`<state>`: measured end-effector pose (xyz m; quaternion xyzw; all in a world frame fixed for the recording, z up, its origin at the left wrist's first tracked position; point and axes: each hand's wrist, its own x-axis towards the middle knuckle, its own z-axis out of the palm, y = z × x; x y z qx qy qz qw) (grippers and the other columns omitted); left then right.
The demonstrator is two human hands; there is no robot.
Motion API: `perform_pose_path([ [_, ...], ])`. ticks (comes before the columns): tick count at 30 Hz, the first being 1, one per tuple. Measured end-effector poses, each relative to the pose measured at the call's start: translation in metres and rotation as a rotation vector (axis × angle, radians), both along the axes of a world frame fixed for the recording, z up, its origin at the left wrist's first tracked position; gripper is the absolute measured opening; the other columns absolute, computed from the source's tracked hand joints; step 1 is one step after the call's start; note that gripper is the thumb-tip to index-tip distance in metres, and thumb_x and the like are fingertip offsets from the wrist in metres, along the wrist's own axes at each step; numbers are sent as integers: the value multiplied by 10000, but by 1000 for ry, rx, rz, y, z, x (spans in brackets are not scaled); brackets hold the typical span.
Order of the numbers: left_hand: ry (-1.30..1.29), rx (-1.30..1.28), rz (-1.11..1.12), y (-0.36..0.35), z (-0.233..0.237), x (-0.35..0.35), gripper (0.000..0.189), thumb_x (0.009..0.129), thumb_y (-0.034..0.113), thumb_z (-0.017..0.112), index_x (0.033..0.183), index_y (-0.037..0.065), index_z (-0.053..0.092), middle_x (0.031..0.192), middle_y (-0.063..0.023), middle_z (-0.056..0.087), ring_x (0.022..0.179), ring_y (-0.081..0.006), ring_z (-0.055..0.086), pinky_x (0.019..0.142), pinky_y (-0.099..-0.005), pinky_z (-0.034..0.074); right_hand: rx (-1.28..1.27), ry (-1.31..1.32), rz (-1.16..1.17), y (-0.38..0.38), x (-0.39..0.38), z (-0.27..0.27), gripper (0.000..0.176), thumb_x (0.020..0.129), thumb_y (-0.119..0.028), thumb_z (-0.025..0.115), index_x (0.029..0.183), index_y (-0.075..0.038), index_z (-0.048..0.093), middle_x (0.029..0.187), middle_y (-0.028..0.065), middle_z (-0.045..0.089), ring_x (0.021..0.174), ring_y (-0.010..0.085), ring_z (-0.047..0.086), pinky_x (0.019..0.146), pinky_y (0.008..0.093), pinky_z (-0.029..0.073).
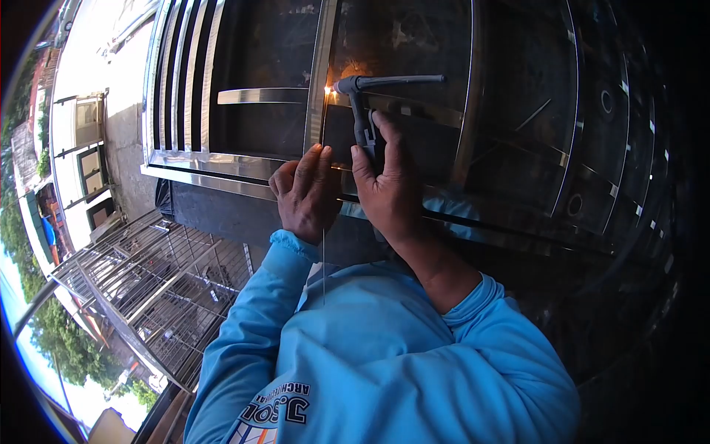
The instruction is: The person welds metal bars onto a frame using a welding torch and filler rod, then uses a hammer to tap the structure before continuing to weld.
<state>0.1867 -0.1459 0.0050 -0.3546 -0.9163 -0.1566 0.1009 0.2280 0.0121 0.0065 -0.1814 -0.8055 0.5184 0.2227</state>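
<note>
At the far left, trees (63, 337) and pale buildings stand sideways in the view, with a wire rack (177, 285) in front of them at the lower left. Next comes a shiny metal frame (319, 59) lying on the dark desk (259, 44), its row of parallel slats (213, 74) toward the left. A short crosspiece (262, 95) reaches across to one of the frame's long bars.

Near the lower end of that bar is the left hand (305, 191), its fingers pinching a thin rod (323, 266) that runs up alongside the bar and down in front of the blue shirt (355, 318). A bright spot (328, 90) glows on the bar, just beside the head of a welding torch (357, 103). The right hand (388, 196) grasps the torch's handle, thumb and forefinger raised along it. Farther right, more metal bars (473, 66) cross the dark surface, and a loose rod (532, 115) lies slanted between two of them.
</note>
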Motion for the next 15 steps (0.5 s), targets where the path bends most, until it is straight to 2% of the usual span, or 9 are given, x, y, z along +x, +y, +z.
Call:
perform_pose_path([
  [2, 8, 29, -18, -3, -5, -2, 572, 771, 111, 818, 1331, 101, 701, 1361, -77, 660, 1082, -294, 596, 958, -423, 443, -9, 6, -5, -1, 1, -1, 558, 993, -116, 724, 1486, -57, 470, 1201, 203, 692, 1066, 323, 733, 905, 412, 589],
  [9, 78, 66, -24, 0, -10, -7, 526, 774, 104, 814, 1293, 128, 726, 1289, -52, 683, 1050, -271, 621, 894, -407, 465, 14, -20, 28, 1, 0, 1, 551, 991, -109, 723, 1484, -59, 483, 1218, 214, 692, 1073, 343, 731, 914, 418, 586],
  [12, 51, 30, -3, 0, -8, -5, 517, 781, 104, 814, 1291, 129, 729, 1286, -46, 682, 1055, -261, 615, 916, -402, 458, 0, -42, 46, 0, 2, 1, 537, 999, -127, 717, 1479, -60, 488, 1217, 216, 691, 1081, 348, 732, 908, 423, 589],
  [15, 38, 26, 9, -2, -11, -3, 518, 781, 113, 820, 1291, 124, 729, 1320, -51, 677, 1049, -267, 608, 935, -403, 452, 15, 9, -5, 0, 1, 0, 566, 981, -107, 721, 1489, -48, 480, 1196, 252, 678, 1071, 410, 722, 858, 441, 611],
])
